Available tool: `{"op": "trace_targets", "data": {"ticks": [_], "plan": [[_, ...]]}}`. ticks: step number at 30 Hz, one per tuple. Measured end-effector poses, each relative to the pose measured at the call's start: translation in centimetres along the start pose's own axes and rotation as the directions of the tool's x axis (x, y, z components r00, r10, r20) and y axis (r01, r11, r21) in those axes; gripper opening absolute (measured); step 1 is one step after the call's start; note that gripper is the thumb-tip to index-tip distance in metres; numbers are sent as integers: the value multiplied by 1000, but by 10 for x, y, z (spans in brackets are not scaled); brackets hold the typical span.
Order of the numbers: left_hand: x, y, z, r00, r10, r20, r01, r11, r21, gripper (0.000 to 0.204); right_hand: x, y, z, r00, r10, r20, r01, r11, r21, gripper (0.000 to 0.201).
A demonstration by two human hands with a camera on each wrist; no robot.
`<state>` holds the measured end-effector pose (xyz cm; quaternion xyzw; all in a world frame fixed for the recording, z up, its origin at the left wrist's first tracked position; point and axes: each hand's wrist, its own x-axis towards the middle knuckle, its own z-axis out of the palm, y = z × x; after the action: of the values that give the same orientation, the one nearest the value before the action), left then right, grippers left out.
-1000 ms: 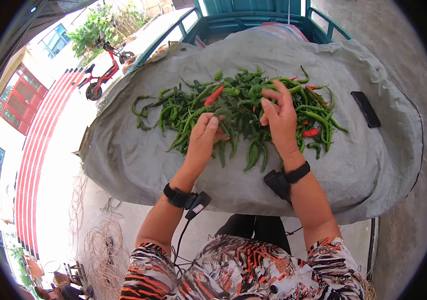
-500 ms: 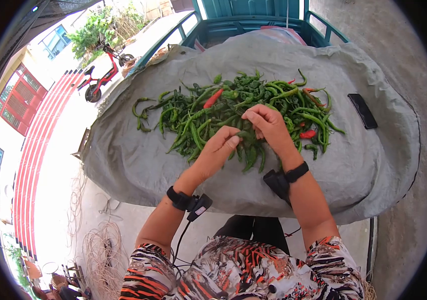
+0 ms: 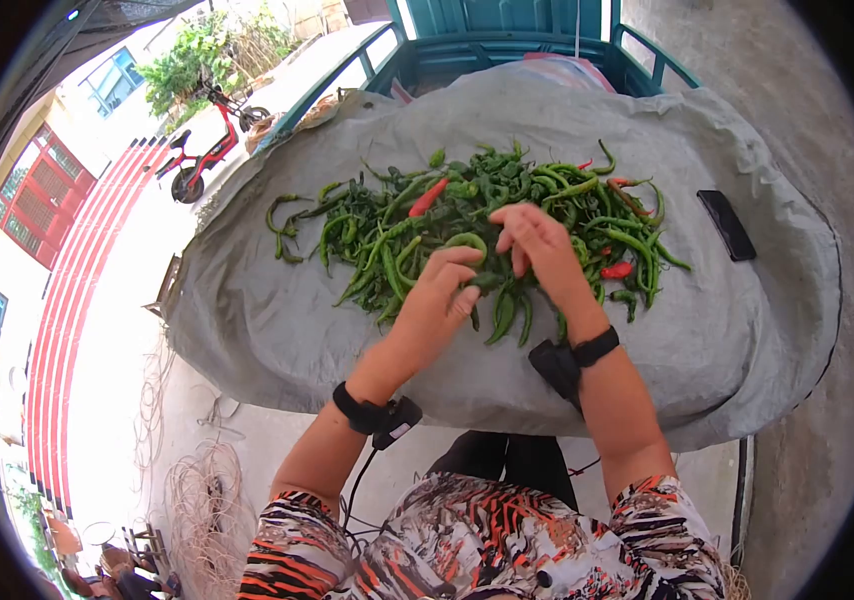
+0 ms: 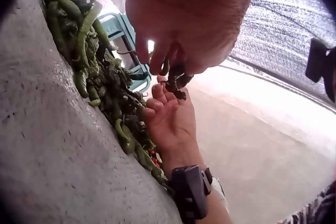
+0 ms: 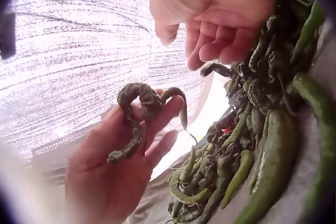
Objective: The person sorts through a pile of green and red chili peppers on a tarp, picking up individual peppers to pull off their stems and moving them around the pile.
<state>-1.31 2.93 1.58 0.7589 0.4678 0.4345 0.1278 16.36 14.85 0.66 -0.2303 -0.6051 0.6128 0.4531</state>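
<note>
Two curled, dark green peppers (image 5: 149, 100) lie pinched among the fingers of my left hand (image 3: 432, 310), seen palm up in the right wrist view. A gap to the right of it, my right hand (image 3: 542, 252) hovers over the front of the pepper pile (image 3: 387, 225). Its fingers bend loosely, and nothing is visibly gripped in them; the left wrist view shows its palm (image 4: 170, 124). Mostly green peppers make up the pile, with a long red one (image 3: 428, 198) on top and a short red one (image 3: 617, 270) at the right.
Grey cloth (image 3: 287, 330) spreads under the pile. A black phone (image 3: 727, 225) lies on it at the right. Behind stands a teal cart bed (image 3: 507, 45); a red scooter (image 3: 209, 150) is at the far left.
Over the last second my right hand came from the pile down toward my left, and their fingertips nearly met. Since then they have parted slightly, the left fingers spreading around the curled peppers.
</note>
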Motion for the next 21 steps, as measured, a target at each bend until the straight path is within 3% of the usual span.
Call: {"op": "trace_targets", "data": {"ticks": [2, 5, 11, 17, 21], "plan": [[2, 7, 0, 997, 29, 68, -36, 994, 100, 17, -3, -1, 5, 989, 75, 130, -62, 993, -103, 23], [3, 12, 1, 993, 44, 114, -65, 980, 186, 19, -5, -3, 9, 988, 44, 147, -22, 989, -149, 20], [0, 2, 4, 991, 110, 83, -129, 951, 283, 21, -4, -7, 7, 996, 67, 56, -61, 994, -91, 16], [2, 11, 7, 996, -35, -88, 48, 987, 151, 16, -6, -11, 9, 997, 39, 66, -35, 998, -61, 11], [4, 6, 2, 996, -24, -91, 24, 1000, 2, 14, -6, -9, 5, 993, 36, 110, -34, 999, -18, 9]]}}
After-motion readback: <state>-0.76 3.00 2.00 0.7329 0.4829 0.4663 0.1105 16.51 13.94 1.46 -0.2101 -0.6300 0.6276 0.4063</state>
